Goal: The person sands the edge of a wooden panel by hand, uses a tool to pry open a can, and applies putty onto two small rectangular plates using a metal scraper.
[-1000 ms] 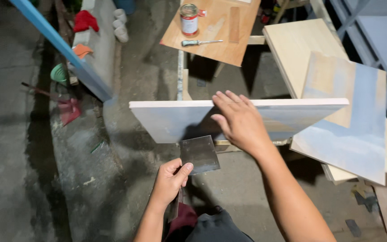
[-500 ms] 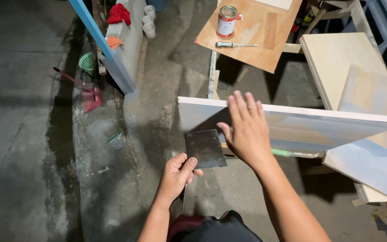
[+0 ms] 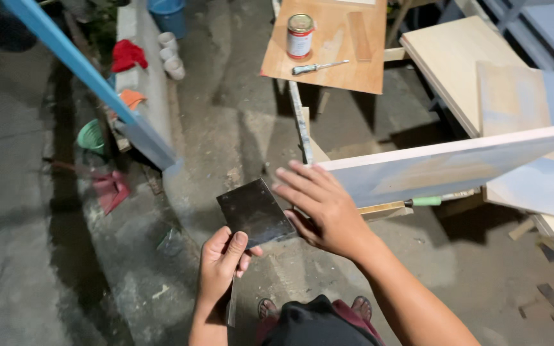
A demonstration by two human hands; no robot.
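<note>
Two hands at the board's (image 3: 456, 168) near end: left hand (image 3: 222, 259) fingers gripping dark sheet (image 3: 254, 213), right hand (image 3: 325, 208) fingers spread.

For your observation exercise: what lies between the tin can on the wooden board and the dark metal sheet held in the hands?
In the head view, a screwdriver lies below the tin can on the wooden board; beyond its edge, only bare concrete floor reaches the dark metal sheet.

dark grey scraper blade (image 3: 254, 213), pale blue-white board (image 3: 444, 168), red-and-white can (image 3: 300, 36).
</note>
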